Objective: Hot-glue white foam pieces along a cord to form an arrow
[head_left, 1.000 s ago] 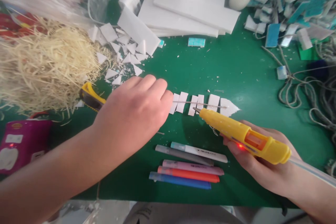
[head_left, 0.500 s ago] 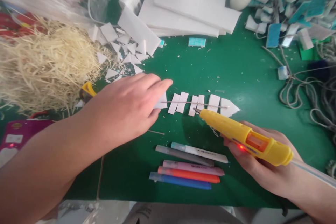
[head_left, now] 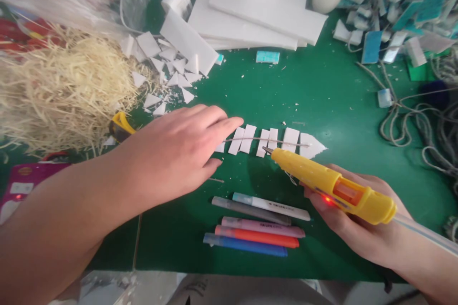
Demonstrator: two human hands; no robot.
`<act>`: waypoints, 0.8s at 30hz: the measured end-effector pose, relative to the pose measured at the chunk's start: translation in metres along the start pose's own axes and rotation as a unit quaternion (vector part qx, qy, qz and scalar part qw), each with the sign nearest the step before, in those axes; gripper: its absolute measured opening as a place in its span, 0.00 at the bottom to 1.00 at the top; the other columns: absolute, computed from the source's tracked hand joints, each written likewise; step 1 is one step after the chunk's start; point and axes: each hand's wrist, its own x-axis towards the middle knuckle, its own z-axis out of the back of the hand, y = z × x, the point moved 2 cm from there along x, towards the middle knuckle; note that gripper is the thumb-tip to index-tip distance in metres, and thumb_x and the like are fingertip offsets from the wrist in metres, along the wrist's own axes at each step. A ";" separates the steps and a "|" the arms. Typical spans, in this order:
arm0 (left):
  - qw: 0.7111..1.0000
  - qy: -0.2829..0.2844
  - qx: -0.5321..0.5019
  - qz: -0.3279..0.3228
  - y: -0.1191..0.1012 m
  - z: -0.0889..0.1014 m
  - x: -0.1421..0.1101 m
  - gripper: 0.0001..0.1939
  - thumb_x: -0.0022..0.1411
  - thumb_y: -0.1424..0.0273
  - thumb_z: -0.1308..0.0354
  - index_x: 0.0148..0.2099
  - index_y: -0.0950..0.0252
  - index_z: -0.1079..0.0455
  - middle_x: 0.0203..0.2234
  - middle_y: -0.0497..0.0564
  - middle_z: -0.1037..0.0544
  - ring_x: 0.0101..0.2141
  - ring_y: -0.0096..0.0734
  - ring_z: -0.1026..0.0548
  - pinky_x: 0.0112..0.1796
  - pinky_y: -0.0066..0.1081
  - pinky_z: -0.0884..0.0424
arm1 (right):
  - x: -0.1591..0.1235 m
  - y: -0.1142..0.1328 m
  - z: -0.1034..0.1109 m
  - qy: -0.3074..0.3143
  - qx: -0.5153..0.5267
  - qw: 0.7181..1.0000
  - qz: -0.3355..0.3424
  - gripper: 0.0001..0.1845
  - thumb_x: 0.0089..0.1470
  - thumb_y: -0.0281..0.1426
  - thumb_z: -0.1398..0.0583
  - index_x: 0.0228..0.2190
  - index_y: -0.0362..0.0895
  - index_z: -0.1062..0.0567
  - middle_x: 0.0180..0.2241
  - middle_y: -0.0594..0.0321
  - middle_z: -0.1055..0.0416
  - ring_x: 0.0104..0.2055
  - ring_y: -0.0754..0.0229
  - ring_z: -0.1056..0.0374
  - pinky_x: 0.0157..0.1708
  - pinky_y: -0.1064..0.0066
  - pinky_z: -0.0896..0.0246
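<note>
Left hand (head_left: 179, 152) flat and unclenched, fingertips resting on the end of a row of white foam pieces (head_left: 268, 140) strung along a thin stick on the green surface (head_left: 322, 100). Right hand (head_left: 352, 221) wrapped around a yellow glue gun (head_left: 332, 186), nozzle just beside the row; markers (head_left: 257, 226) nearby

Foam pieces (head_left: 272, 140) lie between the hands, markers (head_left: 257, 226) before them, foam sheets (head_left: 257, 14) behind

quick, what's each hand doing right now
Left hand: open, flat, fingers over the end white foam piece of the row.
Right hand: closed around the yellow plastic glue gun.
</note>
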 end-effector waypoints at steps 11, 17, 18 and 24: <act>0.998 -0.016 -0.056 -0.032 0.001 -0.006 0.023 0.30 0.68 0.75 0.46 0.71 0.67 0.39 0.56 0.58 0.23 0.53 0.43 0.22 0.53 0.39 0.23 | 0.003 0.001 0.000 0.009 0.030 0.999 0.037 0.08 0.64 0.31 0.41 0.31 0.50 0.32 0.22 0.71 0.32 0.17 0.66 0.36 0.16 0.73 0.41; 0.998 -0.052 -0.017 -0.037 0.003 -0.007 0.019 0.29 0.68 0.72 0.41 0.69 0.68 0.37 0.53 0.59 0.22 0.51 0.45 0.22 0.50 0.40 0.23 | 0.002 -0.002 0.000 0.008 0.025 0.999 0.043 0.05 0.65 0.30 0.41 0.34 0.51 0.30 0.24 0.72 0.30 0.18 0.67 0.34 0.17 0.75 0.40; 0.997 -0.057 -0.016 -0.042 0.002 -0.007 0.019 0.29 0.68 0.71 0.40 0.69 0.68 0.37 0.54 0.59 0.22 0.52 0.46 0.22 0.51 0.40 0.23 | 0.002 -0.001 0.000 0.009 0.025 0.999 0.044 0.06 0.65 0.30 0.41 0.34 0.50 0.30 0.24 0.72 0.29 0.18 0.67 0.34 0.18 0.75 0.40; 0.989 -0.085 -0.086 -0.083 -0.004 -0.013 0.027 0.31 0.68 0.72 0.38 0.70 0.69 0.40 0.57 0.58 0.23 0.56 0.43 0.24 0.54 0.38 0.25 | 0.004 0.001 0.000 0.001 0.007 0.999 0.042 0.08 0.65 0.33 0.41 0.31 0.50 0.31 0.22 0.71 0.29 0.16 0.67 0.34 0.15 0.76 0.39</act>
